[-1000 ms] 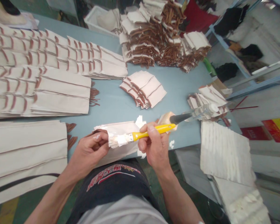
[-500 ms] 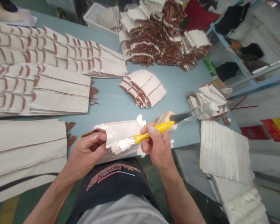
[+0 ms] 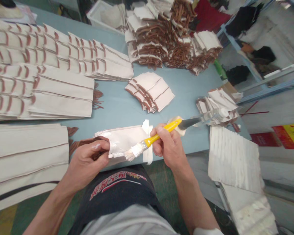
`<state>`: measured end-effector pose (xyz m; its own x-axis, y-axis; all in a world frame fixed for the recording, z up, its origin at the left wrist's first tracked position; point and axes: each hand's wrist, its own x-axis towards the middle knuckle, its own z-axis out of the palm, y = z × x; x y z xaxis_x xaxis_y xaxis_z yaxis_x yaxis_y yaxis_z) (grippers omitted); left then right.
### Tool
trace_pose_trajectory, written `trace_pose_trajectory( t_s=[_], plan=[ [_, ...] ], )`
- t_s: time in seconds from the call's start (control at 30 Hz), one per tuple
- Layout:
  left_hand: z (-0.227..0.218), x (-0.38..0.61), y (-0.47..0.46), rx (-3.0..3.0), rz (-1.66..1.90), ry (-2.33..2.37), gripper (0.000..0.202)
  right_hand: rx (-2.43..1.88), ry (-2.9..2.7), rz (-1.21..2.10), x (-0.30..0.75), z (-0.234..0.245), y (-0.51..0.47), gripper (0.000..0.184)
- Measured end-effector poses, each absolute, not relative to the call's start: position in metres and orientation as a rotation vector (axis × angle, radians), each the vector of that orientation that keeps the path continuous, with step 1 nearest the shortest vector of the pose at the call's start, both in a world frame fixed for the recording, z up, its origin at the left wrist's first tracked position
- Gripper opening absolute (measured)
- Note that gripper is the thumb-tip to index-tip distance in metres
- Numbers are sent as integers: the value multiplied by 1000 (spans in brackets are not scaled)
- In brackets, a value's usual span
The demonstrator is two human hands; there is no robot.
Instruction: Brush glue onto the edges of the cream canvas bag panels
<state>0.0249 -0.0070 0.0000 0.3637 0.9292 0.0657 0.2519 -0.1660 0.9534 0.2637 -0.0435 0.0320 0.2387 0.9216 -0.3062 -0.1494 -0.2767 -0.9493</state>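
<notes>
Bristles (image 3: 131,154) clotted with white paste (image 3: 138,149) are hovering over or resting on the near long edge of a cream, rectangular fabric piece (image 3: 124,138) in the head view; contact is not showing clearly. The piece is lying at the near edge of the smooth, blue-grey surface (image 3: 186,85), its left end bearing wet-looking white smears (image 3: 114,142). The right hand (image 3: 170,145) is curling its fingers snugly around a slim, yellow-handled paintbrush (image 3: 150,141), angling it down to the left. The left hand (image 3: 93,158) is pinching the piece's left end between thumb and fingers, beside brown, leathery strips (image 3: 83,142). A fanned stack of cream, brown-edged panels (image 3: 153,89) is sitting farther from the near edge, well apart. Light strokes along the edge would likely be working best, with the left hand keeping its end flat; stray paste could be marking the brown strips.
</notes>
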Motion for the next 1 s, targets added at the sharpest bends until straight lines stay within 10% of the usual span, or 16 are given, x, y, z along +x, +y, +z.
trace_pose_trajectory(
  t_s=[1.0],
  plan=[
    [-25,-1,-18,1445,956,748,27,-1175,-528,1108,232,43,-47,33]
  ],
)
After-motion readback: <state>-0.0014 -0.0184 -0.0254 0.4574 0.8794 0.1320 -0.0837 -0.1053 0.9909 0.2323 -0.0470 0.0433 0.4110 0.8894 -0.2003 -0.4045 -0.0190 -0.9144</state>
